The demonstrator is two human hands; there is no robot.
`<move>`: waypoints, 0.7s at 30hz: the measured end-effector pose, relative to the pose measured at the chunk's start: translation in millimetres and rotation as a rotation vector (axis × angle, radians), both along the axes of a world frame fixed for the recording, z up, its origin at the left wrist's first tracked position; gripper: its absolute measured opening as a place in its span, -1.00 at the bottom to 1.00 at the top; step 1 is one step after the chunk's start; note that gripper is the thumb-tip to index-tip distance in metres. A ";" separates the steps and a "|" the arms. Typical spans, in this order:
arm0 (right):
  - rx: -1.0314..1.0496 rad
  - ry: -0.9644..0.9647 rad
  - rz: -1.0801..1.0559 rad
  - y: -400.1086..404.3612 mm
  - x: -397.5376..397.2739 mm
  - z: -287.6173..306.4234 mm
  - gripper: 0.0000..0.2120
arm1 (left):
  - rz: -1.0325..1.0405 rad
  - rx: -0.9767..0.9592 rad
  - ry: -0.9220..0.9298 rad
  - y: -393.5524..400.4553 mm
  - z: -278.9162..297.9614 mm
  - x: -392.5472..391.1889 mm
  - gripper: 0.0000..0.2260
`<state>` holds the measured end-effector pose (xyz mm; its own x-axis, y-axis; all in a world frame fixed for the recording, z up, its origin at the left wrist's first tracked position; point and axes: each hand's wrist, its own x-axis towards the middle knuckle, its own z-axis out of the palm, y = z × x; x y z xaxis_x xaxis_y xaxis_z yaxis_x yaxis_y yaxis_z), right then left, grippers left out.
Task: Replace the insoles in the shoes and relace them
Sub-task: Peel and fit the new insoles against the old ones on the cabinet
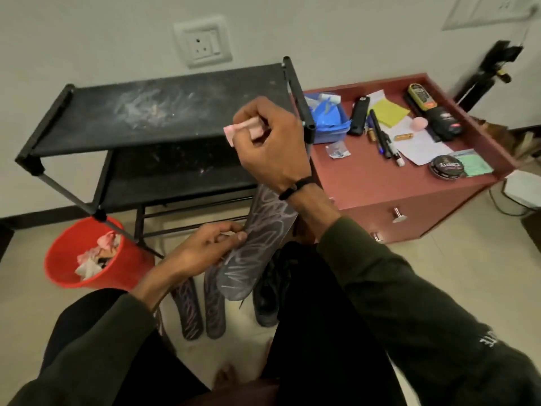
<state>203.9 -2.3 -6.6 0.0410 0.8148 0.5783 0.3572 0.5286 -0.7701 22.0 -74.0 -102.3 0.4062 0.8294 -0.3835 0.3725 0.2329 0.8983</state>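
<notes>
Soft, even indoor light fills the room, moderately bright and without harsh shadows; its source cannot be told. The wall reads a flat grey-white. Motion blur smears the right hand and the pink scrap in its fingers. Wide-angle distortion bends the black rack behind those fingers and stretches the sleeves at the lower corners. Fine detail looks soft throughout.

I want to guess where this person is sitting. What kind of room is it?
Probably a room at home, by the shoe storage: a black shoe rack against the wall, a red cabinet with shoe polish, and a red waste bin.
</notes>
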 end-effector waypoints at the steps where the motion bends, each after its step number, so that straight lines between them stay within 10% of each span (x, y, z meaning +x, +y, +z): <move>1: 0.027 -0.021 0.017 0.1 12.2 7.5 -0.97 | -0.012 0.015 0.024 5.4 8.3 10.3 -0.65; 15: -0.325 -0.189 -0.389 26.6 194.8 -87.4 -0.86 | 0.251 -0.055 0.087 66.0 4.0 123.8 -0.83; 21: -0.465 -0.128 -0.468 36.8 224.5 -95.3 -0.90 | 0.228 -0.167 -0.164 72.9 -2.4 188.0 -0.84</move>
